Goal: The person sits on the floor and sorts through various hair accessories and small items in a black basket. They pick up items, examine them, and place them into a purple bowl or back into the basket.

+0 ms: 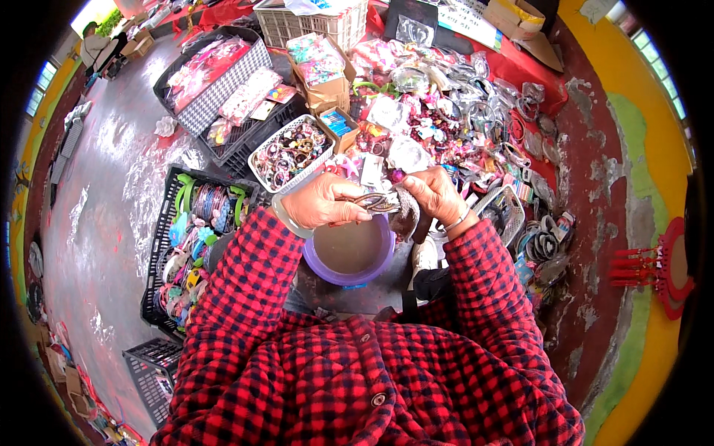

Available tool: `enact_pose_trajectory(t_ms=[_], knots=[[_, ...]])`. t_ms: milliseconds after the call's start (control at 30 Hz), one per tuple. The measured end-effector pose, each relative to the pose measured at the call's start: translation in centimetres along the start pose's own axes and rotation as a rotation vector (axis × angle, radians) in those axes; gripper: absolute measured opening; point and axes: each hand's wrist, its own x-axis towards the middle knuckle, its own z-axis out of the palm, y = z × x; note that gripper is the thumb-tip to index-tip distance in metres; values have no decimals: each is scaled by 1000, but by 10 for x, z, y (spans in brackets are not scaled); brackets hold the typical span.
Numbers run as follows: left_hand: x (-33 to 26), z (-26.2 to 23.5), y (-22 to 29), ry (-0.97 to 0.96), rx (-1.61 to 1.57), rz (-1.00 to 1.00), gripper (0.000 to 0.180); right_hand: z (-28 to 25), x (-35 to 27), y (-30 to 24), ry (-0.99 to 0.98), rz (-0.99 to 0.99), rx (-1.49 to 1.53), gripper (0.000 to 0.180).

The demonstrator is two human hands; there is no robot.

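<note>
My left hand [321, 202] and my right hand [433, 195] meet just above a purple bowl [349, 254] holding murky grey water. Between them they hold a small dark curved hair accessory [375, 201]; the left fingers pinch one end. The right hand also grips a grey cloth [405, 208] pressed against the piece. A thin bangle circles my right wrist. Both arms wear red and black checked sleeves.
A heap of hair clips, bands and packets [446, 111] covers the red cloth ahead. A white basket of small ornaments [290, 152] sits left of the hands. Black crates [190, 230] with headbands stand at left, a small white basket [506, 212] at right.
</note>
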Motion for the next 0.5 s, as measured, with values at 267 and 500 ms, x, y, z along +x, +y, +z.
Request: enact_pose_trajectory(t_ms=[267,500], knots=[[-15,-26,-14,333,-366,241,25,-56,21,54,486,-63,98,34],[16,-20,-17,745,-870,287,21,-46,22,40,299,-135,1070,41]])
